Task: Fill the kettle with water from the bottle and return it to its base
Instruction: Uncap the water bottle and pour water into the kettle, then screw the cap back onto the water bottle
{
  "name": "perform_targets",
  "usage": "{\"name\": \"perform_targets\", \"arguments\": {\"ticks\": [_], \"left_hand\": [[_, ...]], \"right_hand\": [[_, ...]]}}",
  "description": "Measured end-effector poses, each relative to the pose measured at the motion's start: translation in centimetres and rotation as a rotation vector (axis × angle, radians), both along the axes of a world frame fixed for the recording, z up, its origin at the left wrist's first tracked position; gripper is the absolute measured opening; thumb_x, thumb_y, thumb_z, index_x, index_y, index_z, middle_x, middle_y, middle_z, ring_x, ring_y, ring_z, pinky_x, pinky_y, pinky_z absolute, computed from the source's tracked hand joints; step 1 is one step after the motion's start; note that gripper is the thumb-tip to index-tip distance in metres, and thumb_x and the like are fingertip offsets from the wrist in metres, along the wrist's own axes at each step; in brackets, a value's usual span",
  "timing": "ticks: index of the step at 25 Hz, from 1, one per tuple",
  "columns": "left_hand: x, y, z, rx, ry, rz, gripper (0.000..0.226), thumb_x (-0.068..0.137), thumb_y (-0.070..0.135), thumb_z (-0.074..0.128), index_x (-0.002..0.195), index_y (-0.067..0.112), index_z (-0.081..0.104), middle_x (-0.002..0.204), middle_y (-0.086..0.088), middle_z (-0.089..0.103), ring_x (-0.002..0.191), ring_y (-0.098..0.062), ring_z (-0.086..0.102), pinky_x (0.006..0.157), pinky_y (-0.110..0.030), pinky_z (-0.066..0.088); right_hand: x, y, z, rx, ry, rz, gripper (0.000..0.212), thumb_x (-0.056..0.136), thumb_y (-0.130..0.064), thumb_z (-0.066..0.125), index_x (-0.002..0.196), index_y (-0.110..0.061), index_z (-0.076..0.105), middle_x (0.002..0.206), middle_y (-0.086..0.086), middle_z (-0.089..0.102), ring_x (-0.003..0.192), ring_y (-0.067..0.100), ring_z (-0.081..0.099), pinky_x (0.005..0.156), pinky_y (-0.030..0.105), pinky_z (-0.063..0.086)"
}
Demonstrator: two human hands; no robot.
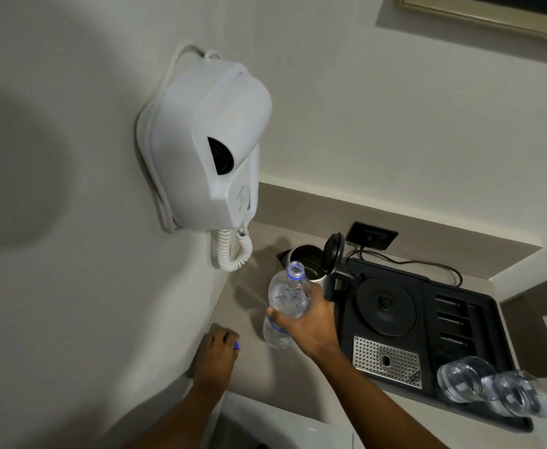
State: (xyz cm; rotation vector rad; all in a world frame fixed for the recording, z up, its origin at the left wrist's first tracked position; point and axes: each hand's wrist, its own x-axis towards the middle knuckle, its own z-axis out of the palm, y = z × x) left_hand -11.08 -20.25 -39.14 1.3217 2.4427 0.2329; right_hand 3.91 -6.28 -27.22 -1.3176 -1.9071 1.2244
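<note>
A steel kettle [307, 265] with its black lid flipped up stands on the counter, left of the black tray. Its round black base [386, 304] sits on that tray with nothing on it. My right hand [309, 325] grips a clear water bottle [288, 298] with no cap on it. The bottle is upright, and its open mouth is just in front of the kettle's opening. My left hand [218, 350] rests on the counter near the wall, closed on the blue bottle cap [236, 345].
The black tray [479, 322] has a metal drip grate [387, 361] and two upturned glasses [492, 387] at its near right. A black cord runs to a wall socket [371, 235]. A white hair dryer [207, 147] hangs on the left wall above the counter [259, 364].
</note>
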Motion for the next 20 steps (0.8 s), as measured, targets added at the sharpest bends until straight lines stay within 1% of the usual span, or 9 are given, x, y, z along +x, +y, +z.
{"name": "perform_targets", "arguments": {"ticks": [2, 5, 6, 9, 11, 13, 15, 18, 20], "left_hand": [[0.1, 0.1, 1.0, 0.153, -0.156, 0.109, 0.025, 0.089, 0.018, 0.061, 0.114, 0.016, 0.057, 0.123, -0.012, 0.053, 0.106, -0.024, 0.052, 0.087, -0.030, 0.044], [0.0, 0.6, 2.4, 0.403, -0.232, 0.198, 0.022, 0.085, 0.006, 0.067, 0.107, 0.006, 0.064, 0.112, -0.016, 0.058, 0.103, -0.029, 0.057, 0.090, -0.033, 0.045], [0.0, 1.0, 3.4, 0.495, -0.275, 0.236, 0.021, 0.085, 0.007, 0.067, 0.106, 0.006, 0.065, 0.109, -0.015, 0.059, 0.099, -0.029, 0.059, 0.088, -0.033, 0.046], [0.5, 2.6, 7.1, 0.710, -0.417, 0.343, 0.016, 0.089, 0.016, 0.064, 0.105, 0.013, 0.064, 0.104, -0.008, 0.058, 0.089, -0.020, 0.061, 0.082, -0.036, 0.051], [0.8, 3.6, 9.7, 0.829, -0.491, 0.319, 0.013, 0.092, 0.022, 0.060, 0.104, 0.018, 0.062, 0.103, -0.005, 0.058, 0.088, -0.012, 0.062, 0.080, -0.034, 0.052], [0.8, 4.2, 12.5, 0.952, -0.479, 0.260, 0.016, 0.091, 0.031, 0.057, 0.103, 0.021, 0.061, 0.103, -0.002, 0.058, 0.091, -0.013, 0.062, 0.080, -0.026, 0.051], [0.7, 4.6, 14.8, 1.016, -0.437, 0.194, 0.020, 0.091, 0.038, 0.056, 0.104, 0.024, 0.060, 0.105, 0.003, 0.057, 0.094, -0.015, 0.061, 0.081, -0.020, 0.048], [0.8, 5.1, 16.8, 0.937, -0.318, 0.091, 0.023, 0.089, 0.037, 0.060, 0.106, 0.022, 0.061, 0.108, 0.004, 0.054, 0.100, -0.016, 0.059, 0.086, -0.020, 0.047], [0.7, 5.3, 17.2, 0.842, -0.187, 0.037, 0.023, 0.087, 0.031, 0.065, 0.104, 0.016, 0.064, 0.107, -0.002, 0.056, 0.099, -0.017, 0.057, 0.089, -0.026, 0.047]], "right_hand": [[-0.4, -0.1, -0.6, -0.015, 0.017, 0.014, 0.076, 0.052, -0.052, 0.087, 0.118, -0.035, 0.054, 0.102, -0.022, 0.063, 0.091, -0.008, 0.062, 0.072, 0.000, 0.045], [-1.1, -0.7, -1.8, -0.020, 0.016, 0.059, 0.079, 0.056, -0.042, 0.093, 0.125, -0.025, 0.057, 0.109, -0.013, 0.066, 0.094, 0.000, 0.064, 0.082, 0.012, 0.050], [-1.4, -1.1, -2.2, -0.025, 0.020, 0.066, 0.080, 0.056, -0.041, 0.094, 0.125, -0.023, 0.056, 0.110, -0.012, 0.066, 0.094, -0.001, 0.064, 0.083, 0.014, 0.051], [-2.3, -1.9, -2.9, -0.035, 0.057, 0.072, 0.079, 0.055, -0.044, 0.092, 0.122, -0.023, 0.055, 0.113, -0.009, 0.065, 0.097, -0.003, 0.063, 0.080, 0.008, 0.047], [-2.8, -2.0, -3.0, -0.037, 0.079, 0.082, 0.079, 0.058, -0.041, 0.093, 0.124, -0.020, 0.055, 0.115, -0.007, 0.065, 0.099, 0.000, 0.064, 0.082, 0.008, 0.046], [-3.3, -2.1, -3.0, -0.033, 0.089, 0.114, 0.081, 0.060, -0.035, 0.093, 0.129, -0.016, 0.054, 0.118, -0.005, 0.063, 0.104, 0.005, 0.063, 0.083, 0.007, 0.046], [-3.7, -2.1, -2.9, -0.029, 0.082, 0.144, 0.079, 0.061, -0.031, 0.094, 0.127, -0.021, 0.051, 0.117, -0.009, 0.061, 0.103, 0.000, 0.061, 0.080, 0.003, 0.045], [-3.9, -2.1, -3.0, -0.019, 0.068, 0.187, 0.080, 0.063, -0.027, 0.094, 0.128, -0.026, 0.047, 0.112, -0.016, 0.055, 0.099, -0.009, 0.059, 0.076, -0.001, 0.044], [-4.0, -2.2, -3.1, -0.013, 0.032, 0.204, 0.083, 0.065, -0.029, 0.094, 0.133, -0.019, 0.048, 0.115, -0.010, 0.055, 0.096, -0.003, 0.057, 0.073, 0.001, 0.044]]}}
